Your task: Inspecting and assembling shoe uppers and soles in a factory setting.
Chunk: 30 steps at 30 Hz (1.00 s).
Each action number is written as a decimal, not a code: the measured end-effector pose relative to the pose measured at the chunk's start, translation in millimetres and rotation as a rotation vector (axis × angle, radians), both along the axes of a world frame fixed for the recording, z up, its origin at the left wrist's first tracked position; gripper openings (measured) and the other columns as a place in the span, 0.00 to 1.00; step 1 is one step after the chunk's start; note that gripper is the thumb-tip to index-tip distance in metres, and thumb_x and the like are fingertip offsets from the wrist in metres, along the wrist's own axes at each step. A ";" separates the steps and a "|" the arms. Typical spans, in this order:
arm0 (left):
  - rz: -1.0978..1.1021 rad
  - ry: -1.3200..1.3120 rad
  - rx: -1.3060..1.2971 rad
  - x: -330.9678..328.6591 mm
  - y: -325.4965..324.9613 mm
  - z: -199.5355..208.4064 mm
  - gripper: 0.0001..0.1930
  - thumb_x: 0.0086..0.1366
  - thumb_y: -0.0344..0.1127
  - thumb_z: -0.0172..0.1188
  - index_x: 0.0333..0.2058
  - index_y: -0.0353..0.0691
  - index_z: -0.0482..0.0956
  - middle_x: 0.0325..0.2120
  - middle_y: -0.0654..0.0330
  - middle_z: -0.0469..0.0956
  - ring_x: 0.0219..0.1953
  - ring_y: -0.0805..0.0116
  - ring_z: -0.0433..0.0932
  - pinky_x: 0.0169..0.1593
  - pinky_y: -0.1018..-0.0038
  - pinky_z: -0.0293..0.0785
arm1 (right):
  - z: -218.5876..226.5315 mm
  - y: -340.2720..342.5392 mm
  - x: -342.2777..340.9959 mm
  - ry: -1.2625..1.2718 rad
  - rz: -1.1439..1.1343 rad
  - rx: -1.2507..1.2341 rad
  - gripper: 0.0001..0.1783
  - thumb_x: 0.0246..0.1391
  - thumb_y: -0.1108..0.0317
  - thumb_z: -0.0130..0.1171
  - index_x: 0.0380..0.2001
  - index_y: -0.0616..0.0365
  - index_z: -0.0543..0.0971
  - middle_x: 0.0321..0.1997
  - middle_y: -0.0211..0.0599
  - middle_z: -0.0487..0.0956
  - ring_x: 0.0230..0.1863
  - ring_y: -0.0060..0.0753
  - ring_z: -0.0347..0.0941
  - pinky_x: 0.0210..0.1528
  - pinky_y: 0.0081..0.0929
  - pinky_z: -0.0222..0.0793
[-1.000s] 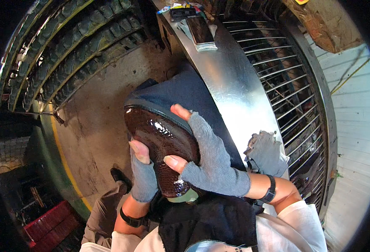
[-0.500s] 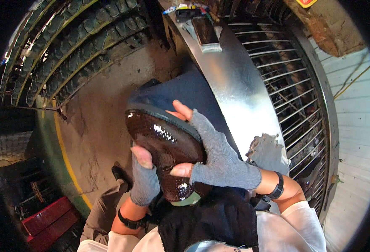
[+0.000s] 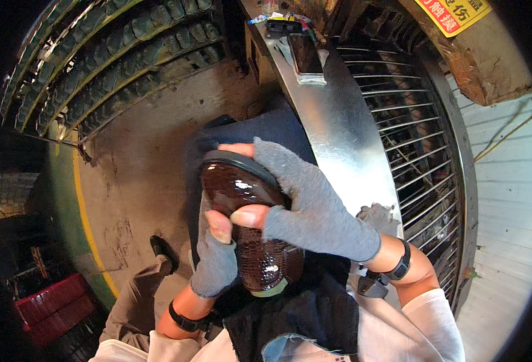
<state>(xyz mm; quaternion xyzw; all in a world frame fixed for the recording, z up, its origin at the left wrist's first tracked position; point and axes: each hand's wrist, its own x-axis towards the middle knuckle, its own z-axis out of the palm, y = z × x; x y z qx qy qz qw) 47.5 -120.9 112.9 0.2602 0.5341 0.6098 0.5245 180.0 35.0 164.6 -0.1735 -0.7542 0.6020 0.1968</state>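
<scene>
Between my hands is a glossy dark-brown shoe [image 3: 269,259] with a scale-textured upper and a dark sole edge, its toe pointing away from me. A pale green piece [image 3: 272,288] shows at its near end. My left hand [image 3: 216,253], in a grey fingerless glove, grips the shoe's left side, thumb on the upper and fingers hidden beneath. Wearing a matching glove, my right hand [image 3: 305,196] wraps the right side and toe edge. Its thumb presses across the middle of the upper, beside the left thumb, while fingertips show past the toe.
A shiny metal ledge [image 3: 344,142] runs along my right, carrying a dark flat block [image 3: 305,54] and small items. Beyond it is a frame of metal bars [image 3: 408,108]. A rack of dark shoes [image 3: 127,48] stands far left; a red box [image 3: 54,308] sits lower left.
The shoe has turned so it points more straight away from me. My right hand has slid toward the toe, its thumb now higher on the upper near the left thumb.
</scene>
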 end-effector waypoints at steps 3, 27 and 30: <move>0.119 -0.395 -0.016 1.5 1.8 6.2 0.53 0.67 0.80 0.43 0.72 0.37 0.58 0.66 0.47 0.70 0.65 0.51 0.75 0.68 0.55 0.73 | -24.1 -17.9 9.7 -0.036 -0.004 -0.194 0.59 0.46 0.53 0.80 0.76 0.60 0.60 0.71 0.44 0.71 0.74 0.40 0.65 0.76 0.37 0.56; 0.226 0.487 0.054 -17.4 18.2 -1.4 0.35 0.76 0.61 0.54 0.66 0.34 0.69 0.59 0.50 0.76 0.57 0.60 0.79 0.66 0.61 0.73 | -76.1 -45.7 23.0 0.089 -0.247 -0.358 0.50 0.62 0.51 0.67 0.77 0.63 0.54 0.64 0.51 0.75 0.62 0.48 0.78 0.66 0.36 0.72; 0.144 0.193 0.329 -39.3 61.4 -0.9 0.41 0.76 0.67 0.47 0.68 0.31 0.67 0.60 0.51 0.76 0.60 0.56 0.77 0.66 0.62 0.72 | -76.1 -32.2 16.0 0.250 -0.098 -1.150 0.40 0.67 0.52 0.62 0.73 0.63 0.63 0.61 0.42 0.78 0.59 0.34 0.79 0.64 0.31 0.75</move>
